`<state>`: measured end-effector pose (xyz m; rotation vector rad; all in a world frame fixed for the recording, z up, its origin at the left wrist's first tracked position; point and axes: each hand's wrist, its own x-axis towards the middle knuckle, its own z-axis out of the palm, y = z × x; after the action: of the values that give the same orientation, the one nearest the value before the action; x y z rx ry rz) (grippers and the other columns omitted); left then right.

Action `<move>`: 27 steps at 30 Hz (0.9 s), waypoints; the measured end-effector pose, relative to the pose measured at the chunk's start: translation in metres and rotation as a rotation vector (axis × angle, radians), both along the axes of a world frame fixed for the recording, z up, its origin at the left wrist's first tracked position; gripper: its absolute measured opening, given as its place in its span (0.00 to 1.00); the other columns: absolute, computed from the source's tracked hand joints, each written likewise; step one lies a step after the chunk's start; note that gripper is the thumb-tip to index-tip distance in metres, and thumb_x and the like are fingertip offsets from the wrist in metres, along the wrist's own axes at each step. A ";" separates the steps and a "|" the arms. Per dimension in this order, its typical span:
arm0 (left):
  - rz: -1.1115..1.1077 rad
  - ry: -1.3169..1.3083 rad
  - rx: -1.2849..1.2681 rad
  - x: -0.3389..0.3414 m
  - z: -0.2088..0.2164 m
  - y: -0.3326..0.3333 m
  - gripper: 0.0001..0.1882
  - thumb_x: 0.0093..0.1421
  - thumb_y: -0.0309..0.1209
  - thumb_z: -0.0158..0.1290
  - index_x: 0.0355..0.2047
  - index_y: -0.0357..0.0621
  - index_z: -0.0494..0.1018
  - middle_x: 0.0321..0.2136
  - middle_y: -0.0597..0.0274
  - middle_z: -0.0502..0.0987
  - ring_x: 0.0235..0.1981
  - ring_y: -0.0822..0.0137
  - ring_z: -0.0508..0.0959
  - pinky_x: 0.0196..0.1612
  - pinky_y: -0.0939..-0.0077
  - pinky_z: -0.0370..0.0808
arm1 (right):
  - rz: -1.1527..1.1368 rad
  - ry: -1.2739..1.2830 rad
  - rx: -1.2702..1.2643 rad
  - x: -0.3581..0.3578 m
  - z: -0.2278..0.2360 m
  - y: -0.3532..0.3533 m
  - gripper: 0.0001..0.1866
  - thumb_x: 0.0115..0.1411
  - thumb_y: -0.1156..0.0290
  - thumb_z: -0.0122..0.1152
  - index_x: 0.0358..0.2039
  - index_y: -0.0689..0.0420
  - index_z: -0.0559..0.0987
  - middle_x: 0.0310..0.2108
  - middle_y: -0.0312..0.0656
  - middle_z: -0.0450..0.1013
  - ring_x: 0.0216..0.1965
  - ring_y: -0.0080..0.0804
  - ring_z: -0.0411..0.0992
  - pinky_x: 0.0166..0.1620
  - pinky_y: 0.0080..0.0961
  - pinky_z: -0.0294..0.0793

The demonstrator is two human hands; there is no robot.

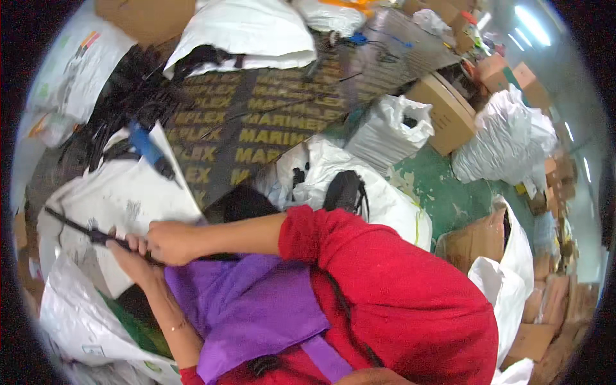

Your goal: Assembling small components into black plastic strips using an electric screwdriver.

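A slim black rod-like part (70, 224), its exact kind unclear, slants across the left side with a thicker section near my fingers. My right hand (173, 242) reaches across and is closed round its near end. Just beside it, my left hand (126, 258) holds the same part from below, fingers partly hidden. Beyond both hands, a blue handheld tool with a dark tip, like an electric screwdriver (149, 153), rests by the edge of a white sheet (154, 196). A purple apron (250, 308) covers my lap.
Many thin black parts (138, 96) are heaped beyond the tool on a printed dark board (256, 115). White sacks (253, 29) surround it. To the right stand an open white sack (391, 128), a cardboard box (443, 109) and a filled grey bag (504, 138) on the green floor.
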<state>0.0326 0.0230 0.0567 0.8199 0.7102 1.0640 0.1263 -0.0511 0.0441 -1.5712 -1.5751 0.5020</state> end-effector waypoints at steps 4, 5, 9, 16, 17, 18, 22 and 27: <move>0.013 0.185 0.012 0.014 -0.008 0.003 0.19 0.61 0.45 0.39 0.49 0.53 0.60 0.20 0.72 0.60 0.16 0.78 0.59 0.15 0.84 0.60 | 0.050 -0.148 0.123 0.015 -0.022 0.010 0.11 0.45 0.64 0.57 0.25 0.57 0.78 0.26 0.53 0.72 0.28 0.47 0.71 0.34 0.36 0.71; -0.047 0.055 -0.006 0.001 -0.023 0.013 0.17 0.62 0.44 0.38 0.48 0.53 0.61 0.19 0.71 0.59 0.16 0.78 0.59 0.14 0.84 0.59 | 0.009 0.062 -0.023 0.006 -0.011 0.007 0.12 0.45 0.63 0.59 0.28 0.57 0.79 0.27 0.50 0.73 0.31 0.41 0.72 0.37 0.31 0.71; -0.053 -0.121 -0.036 -0.002 -0.010 0.011 0.15 0.63 0.44 0.38 0.41 0.47 0.62 0.17 0.70 0.60 0.13 0.77 0.59 0.15 0.83 0.59 | -0.007 0.313 -0.138 0.004 -0.003 0.008 0.08 0.50 0.71 0.60 0.27 0.61 0.72 0.23 0.41 0.71 0.24 0.25 0.71 0.29 0.24 0.72; -0.097 -0.018 -0.052 -0.041 -0.032 0.050 0.12 0.61 0.34 0.44 0.40 0.40 0.61 0.21 0.65 0.67 0.19 0.75 0.66 0.20 0.81 0.67 | 0.181 0.471 -0.433 -0.014 -0.003 0.039 0.07 0.52 0.73 0.58 0.29 0.60 0.69 0.21 0.38 0.70 0.22 0.21 0.70 0.27 0.18 0.70; -0.096 -0.140 -0.160 -0.046 -0.030 0.055 0.10 0.60 0.31 0.44 0.40 0.40 0.62 0.20 0.67 0.65 0.17 0.76 0.65 0.19 0.82 0.66 | 0.137 0.383 -0.403 -0.014 0.007 0.047 0.07 0.51 0.73 0.59 0.28 0.62 0.72 0.21 0.38 0.72 0.23 0.22 0.70 0.28 0.19 0.70; -0.088 -0.148 -0.155 -0.048 -0.029 0.065 0.10 0.60 0.31 0.44 0.40 0.40 0.62 0.20 0.67 0.65 0.17 0.76 0.65 0.19 0.82 0.66 | 0.114 -0.013 -0.091 -0.006 0.004 0.067 0.07 0.49 0.72 0.60 0.27 0.63 0.76 0.23 0.39 0.74 0.25 0.23 0.71 0.31 0.19 0.70; -0.009 -0.228 -0.184 -0.054 -0.028 0.094 0.11 0.61 0.36 0.44 0.38 0.45 0.59 0.16 0.70 0.59 0.13 0.77 0.60 0.15 0.80 0.62 | -0.010 -0.176 0.047 0.016 -0.004 0.154 0.11 0.47 0.69 0.62 0.31 0.61 0.79 0.26 0.42 0.76 0.27 0.27 0.73 0.35 0.22 0.71; -0.040 -0.347 -0.262 -0.064 -0.029 0.098 0.23 0.64 0.51 0.33 0.42 0.43 0.60 0.16 0.69 0.60 0.12 0.77 0.59 0.16 0.80 0.61 | -0.068 -0.271 -0.007 0.015 -0.015 0.224 0.12 0.45 0.64 0.61 0.29 0.55 0.81 0.27 0.44 0.76 0.30 0.37 0.75 0.37 0.28 0.72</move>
<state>-0.0313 0.1211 0.0279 0.4083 0.5208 1.0183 0.1410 0.1726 0.0290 -1.7490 -1.7129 0.2648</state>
